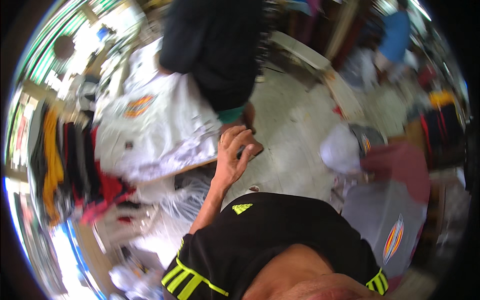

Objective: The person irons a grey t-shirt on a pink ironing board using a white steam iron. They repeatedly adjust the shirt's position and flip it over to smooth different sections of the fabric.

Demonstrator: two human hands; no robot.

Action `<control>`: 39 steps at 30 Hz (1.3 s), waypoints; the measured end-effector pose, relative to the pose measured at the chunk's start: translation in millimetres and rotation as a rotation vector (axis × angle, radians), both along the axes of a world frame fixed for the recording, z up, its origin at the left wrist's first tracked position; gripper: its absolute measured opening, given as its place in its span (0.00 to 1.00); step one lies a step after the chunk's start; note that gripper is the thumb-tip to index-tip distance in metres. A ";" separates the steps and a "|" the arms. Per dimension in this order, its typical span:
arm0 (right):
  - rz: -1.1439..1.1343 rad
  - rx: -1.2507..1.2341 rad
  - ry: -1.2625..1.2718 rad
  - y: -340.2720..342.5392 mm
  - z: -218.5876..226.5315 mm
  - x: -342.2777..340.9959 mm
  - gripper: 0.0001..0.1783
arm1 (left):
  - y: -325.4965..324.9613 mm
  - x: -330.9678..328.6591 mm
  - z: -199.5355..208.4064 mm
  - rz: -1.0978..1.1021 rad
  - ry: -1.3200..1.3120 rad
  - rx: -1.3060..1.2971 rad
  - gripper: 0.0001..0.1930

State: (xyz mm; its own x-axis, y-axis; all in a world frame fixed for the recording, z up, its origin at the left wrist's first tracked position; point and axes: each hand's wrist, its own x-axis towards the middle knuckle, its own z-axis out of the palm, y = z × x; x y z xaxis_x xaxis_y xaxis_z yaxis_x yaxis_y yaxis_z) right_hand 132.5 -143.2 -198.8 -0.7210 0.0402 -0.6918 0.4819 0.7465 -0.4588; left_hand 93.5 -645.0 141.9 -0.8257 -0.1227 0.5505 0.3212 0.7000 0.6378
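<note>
My left hand (232,156) is raised in front of my chest, with its thumb apart from the lightly bent fingers. It appears to hold nothing; a small dark patch shows in the gap between thumb and fingers. White T-shirts (165,122) with a printed design lie in a spread pile on the table (192,166) just left of this hand. My right hand does not show in the picture. Motion blurs much of the scene.
A person in black (215,50) stands close ahead at the table. Folded dark, yellow and red garments (52,160) are stacked at left. Plastic bags (185,200) lie below the table. A grey and maroon shirt (385,210) is at right. Farther off is a person in blue (395,37).
</note>
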 end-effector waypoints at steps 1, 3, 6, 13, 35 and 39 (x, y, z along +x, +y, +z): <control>-0.002 0.003 0.008 -0.6 0.2 9.5 0.22 | 6.7 -9.3 1.7 -0.132 -0.024 0.154 0.17; -0.065 -0.070 0.079 0.9 -2.3 17.2 0.23 | 8.5 -36.2 14.5 -0.250 0.035 0.237 0.14; -0.054 -0.002 0.295 -11.9 22.9 45.4 0.24 | 35.4 -80.9 57.1 -0.503 0.090 0.383 0.14; -0.684 -0.226 0.527 -45.8 144.4 98.8 0.16 | 145.9 -153.5 48.2 -0.842 -0.089 0.410 0.12; -0.241 0.473 1.144 300.7 272.6 -80.4 0.16 | 593.2 -179.2 -78.7 -1.073 -0.254 -0.171 0.15; -0.080 0.481 0.927 320.9 267.4 -125.7 0.16 | 590.0 -172.8 -112.0 -1.034 -0.315 -0.024 0.14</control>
State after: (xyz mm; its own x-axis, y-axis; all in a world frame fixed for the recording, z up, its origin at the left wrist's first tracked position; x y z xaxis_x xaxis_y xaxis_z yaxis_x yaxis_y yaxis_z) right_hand 6.8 177.7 68.5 -0.9437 0.2353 0.2326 0.1488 0.9298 -0.3367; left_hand -79.2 -55.0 29.9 -0.6277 0.7231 0.2883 0.5876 0.1972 0.7848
